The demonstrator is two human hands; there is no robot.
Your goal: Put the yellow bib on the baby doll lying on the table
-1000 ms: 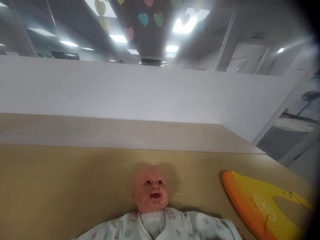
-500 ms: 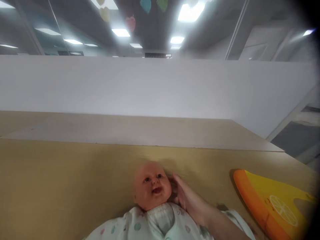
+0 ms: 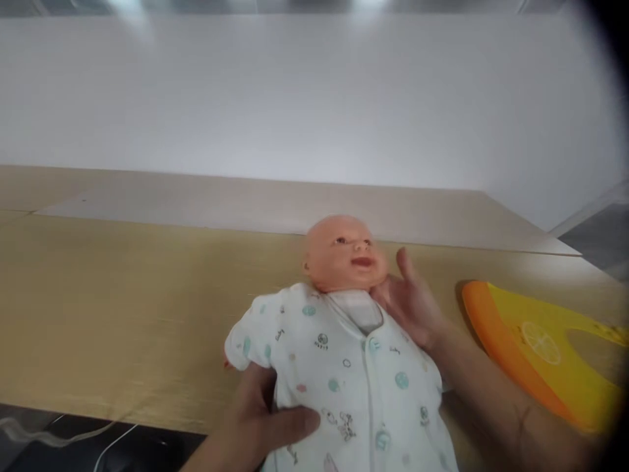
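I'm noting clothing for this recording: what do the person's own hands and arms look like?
The left hand and right hand are gloveless, with no watch or bracelet showing. The right forearm has no sleeve in view. Rings can't be ruled out: parts of both hands are hidden.

The left hand [image 3: 268, 419] grips the side of the doll [image 3: 339, 367], thumb lying across its front and fingers hidden behind. The right hand [image 3: 413, 305] reaches behind the doll's neck, thumb spread upward beside its cheek, the right forearm [image 3: 496, 390] slanting away from its shoulder.
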